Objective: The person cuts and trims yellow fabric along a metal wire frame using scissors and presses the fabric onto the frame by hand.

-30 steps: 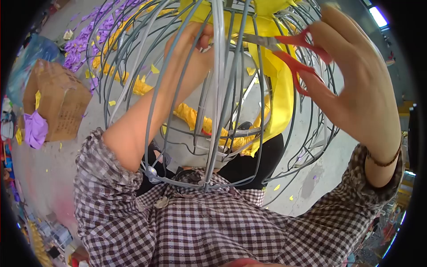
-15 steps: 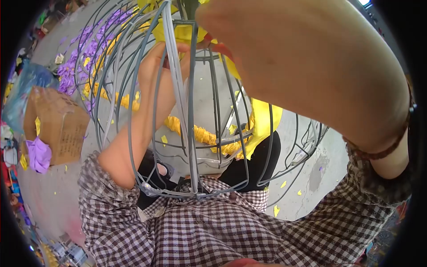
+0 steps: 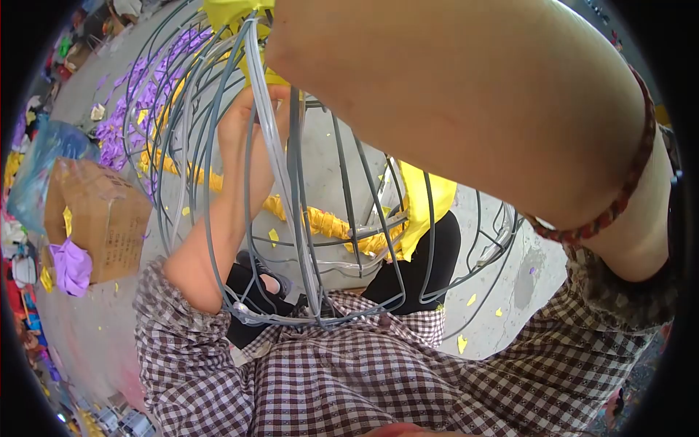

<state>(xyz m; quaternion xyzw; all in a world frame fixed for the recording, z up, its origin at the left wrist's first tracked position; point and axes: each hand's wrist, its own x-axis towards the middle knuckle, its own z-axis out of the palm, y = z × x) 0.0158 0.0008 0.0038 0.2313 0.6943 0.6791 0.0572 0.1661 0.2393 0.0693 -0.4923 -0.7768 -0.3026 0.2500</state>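
A grey wire frame point(image 3: 292, 160), shaped like an open cage of curved wires, stands in front of my lap. My left hand point(image 3: 244, 120) reaches inside it, fingers curled up against yellow cloth point(image 3: 234, 13) near the top; wires partly cover the fingertips. My right arm point(image 3: 466, 109), with a braided bracelet point(image 3: 632, 191), crosses close to the camera toward that same top part. The fingers of my right hand cannot be seen. Another piece of yellow cloth point(image 3: 422, 207) drapes over the frame's lower right side. Clear tape or plastic wraps some wires.
At left stands a cardboard box point(image 3: 105, 226) with purple cloth point(image 3: 71, 267) hanging from it, beside a blue plastic bag point(image 3: 54, 171). Purple strips point(image 3: 120, 124) and a gathered orange-yellow garland point(image 3: 324, 222) lie on the grey floor point(image 3: 502, 291) among yellow scraps.
My right arm has shifted left across the view and covers more of the frame's top. My left hand sits slightly lower. The top of the frame has shifted left in view.
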